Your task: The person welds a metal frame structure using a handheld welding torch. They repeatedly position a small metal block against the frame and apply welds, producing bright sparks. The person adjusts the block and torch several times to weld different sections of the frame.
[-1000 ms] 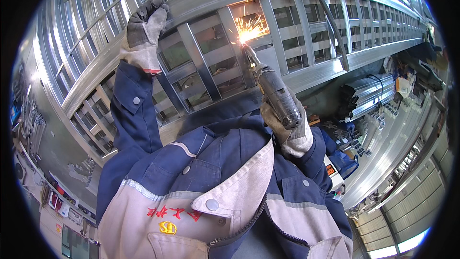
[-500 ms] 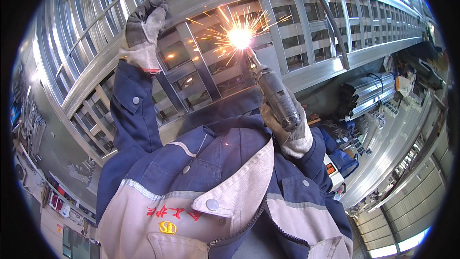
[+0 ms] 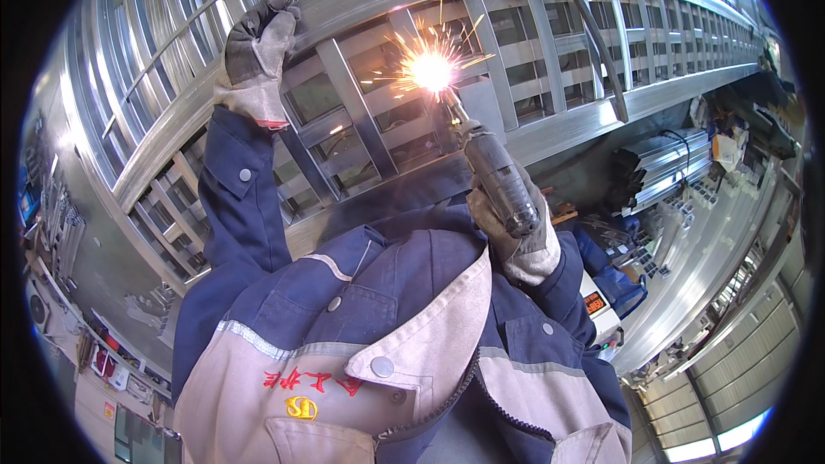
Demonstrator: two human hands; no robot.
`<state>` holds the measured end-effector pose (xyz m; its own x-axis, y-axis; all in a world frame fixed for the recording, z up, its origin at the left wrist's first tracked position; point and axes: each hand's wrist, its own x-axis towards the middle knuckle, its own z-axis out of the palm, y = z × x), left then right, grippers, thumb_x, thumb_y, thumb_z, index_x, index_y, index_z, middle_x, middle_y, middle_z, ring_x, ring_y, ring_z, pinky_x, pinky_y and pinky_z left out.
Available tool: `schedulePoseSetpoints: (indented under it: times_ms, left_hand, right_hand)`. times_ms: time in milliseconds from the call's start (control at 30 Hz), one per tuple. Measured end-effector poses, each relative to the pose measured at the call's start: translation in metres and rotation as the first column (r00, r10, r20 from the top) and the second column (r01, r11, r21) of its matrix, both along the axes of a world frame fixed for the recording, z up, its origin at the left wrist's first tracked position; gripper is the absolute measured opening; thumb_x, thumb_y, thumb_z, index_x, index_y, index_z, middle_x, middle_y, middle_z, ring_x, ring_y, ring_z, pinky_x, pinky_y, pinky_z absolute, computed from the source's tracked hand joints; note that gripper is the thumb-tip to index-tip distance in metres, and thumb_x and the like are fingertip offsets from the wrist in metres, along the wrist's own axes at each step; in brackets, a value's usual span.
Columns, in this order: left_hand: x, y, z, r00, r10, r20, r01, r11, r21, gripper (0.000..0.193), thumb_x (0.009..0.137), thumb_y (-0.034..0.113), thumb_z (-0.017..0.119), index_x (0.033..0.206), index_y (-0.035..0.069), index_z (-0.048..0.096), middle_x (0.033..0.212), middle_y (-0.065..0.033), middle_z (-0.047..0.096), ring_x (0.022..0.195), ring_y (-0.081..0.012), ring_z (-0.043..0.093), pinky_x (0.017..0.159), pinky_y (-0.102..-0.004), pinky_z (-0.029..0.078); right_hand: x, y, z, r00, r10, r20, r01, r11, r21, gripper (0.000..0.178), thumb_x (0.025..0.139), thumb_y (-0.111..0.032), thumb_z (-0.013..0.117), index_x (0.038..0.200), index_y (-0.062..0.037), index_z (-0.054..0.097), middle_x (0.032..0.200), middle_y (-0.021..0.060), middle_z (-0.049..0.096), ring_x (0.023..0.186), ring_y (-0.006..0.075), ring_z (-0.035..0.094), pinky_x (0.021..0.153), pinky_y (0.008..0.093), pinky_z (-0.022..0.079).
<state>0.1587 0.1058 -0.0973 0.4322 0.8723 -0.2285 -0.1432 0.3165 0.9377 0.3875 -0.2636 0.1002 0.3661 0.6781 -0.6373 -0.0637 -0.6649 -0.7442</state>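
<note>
My right hand [image 3: 520, 236], in a grey and white work glove, is wrapped around a black welding torch [image 3: 497, 174]. The torch slants up and left, its nozzle at a bright welding arc [image 3: 432, 73] that throws orange sparks. The glare hides the exact spot being welded on a silvery metal frame [image 3: 357, 103] of slats and rails. To the left, my left hand [image 3: 258, 56] wears a similar glove with a red-edged cuff. Its fingers curl over the frame's far rail, and their tips are partly hidden.
A dark bent rod or cable [image 3: 593, 30] crosses the frame on the right. Bundled metal profiles [image 3: 666, 170] lie beyond it, near a white machine with a lit display [image 3: 595, 302]. More slatted metalwork [image 3: 155, 43] stands at the far left.
The spark spray has become smaller, and its bright centre sits slightly farther right. Both hands and the torch have stayed almost in place.
</note>
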Motion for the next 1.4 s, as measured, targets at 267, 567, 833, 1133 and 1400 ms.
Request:
schedulePoseSetpoints:
  times_ms: [267, 567, 833, 1133, 1400]
  left_hand:
    - [0.000, 0.002, 0.002, 1.000, -0.018, -0.012, 0.018, 1.000, -0.020, 0.035, 0.111, 0.016, 0.084, 0.145, 0.008, 0.078, 0.111, -0.0004, 0.084, 0.076, -0.0030, 0.067, 0.067, -0.0209, 0.056]
    - [0.002, 0.000, 0.006, 1.000, 0.009, -0.014, -0.009, 1.000, 0.011, 0.037, 0.111, 0.019, 0.084, 0.145, 0.006, 0.077, 0.113, -0.0021, 0.085, 0.080, -0.0054, 0.072, 0.067, -0.0210, 0.057]
    - [0.001, 0.001, 0.002, 0.999, 0.033, -0.035, -0.033, 0.999, -0.008, 0.039, 0.111, 0.021, 0.085, 0.147, 0.006, 0.078, 0.114, -0.0063, 0.085, 0.073, -0.0067, 0.068, 0.063, -0.0213, 0.055]
    - [-0.005, 0.011, -0.007, 1.000, 0.002, 0.001, -0.002, 1.000, -0.028, 0.037, 0.111, 0.021, 0.085, 0.144, 0.006, 0.080, 0.112, -0.0078, 0.085, 0.081, -0.0100, 0.075, 0.064, -0.0226, 0.056]
    - [-0.005, 0.017, -0.018, 0.996, 0.051, -0.071, -0.049, 0.998, 0.024, 0.040, 0.111, 0.025, 0.084, 0.147, 0.006, 0.078, 0.111, -0.0088, 0.084, 0.086, -0.0137, 0.078, 0.068, -0.0256, 0.058]
  right_hand:
    - [-0.002, -0.007, -0.002, 0.998, -0.035, -0.043, 0.036, 0.999, 0.008, 0.076, 0.101, -0.008, 0.085, 0.169, -0.0004, 0.052, 0.127, 0.0080, 0.076, 0.112, 0.0148, 0.074, 0.101, 0.0335, 0.061]
    - [-0.004, -0.011, -0.003, 1.000, -0.009, 0.014, 0.008, 0.999, 0.039, 0.075, 0.101, -0.006, 0.084, 0.169, -0.0001, 0.053, 0.121, 0.0061, 0.075, 0.108, 0.0142, 0.074, 0.100, 0.0325, 0.061]
    - [-0.004, -0.019, -0.007, 1.000, -0.014, -0.027, 0.015, 0.999, 0.038, 0.074, 0.102, -0.009, 0.084, 0.168, 0.0007, 0.053, 0.121, 0.0061, 0.075, 0.108, 0.0144, 0.074, 0.099, 0.0328, 0.061]
    - [0.003, -0.025, 0.009, 0.998, 0.055, -0.009, -0.054, 0.997, 0.047, 0.067, 0.104, -0.015, 0.083, 0.165, -0.0014, 0.058, 0.121, 0.0082, 0.075, 0.108, 0.0168, 0.073, 0.099, 0.0347, 0.060]
    - [0.005, -0.061, 0.023, 0.999, -0.017, 0.047, 0.013, 0.996, 0.088, 0.066, 0.105, -0.012, 0.082, 0.165, -0.0030, 0.058, 0.130, 0.0097, 0.076, 0.115, 0.0179, 0.073, 0.102, 0.0357, 0.059]
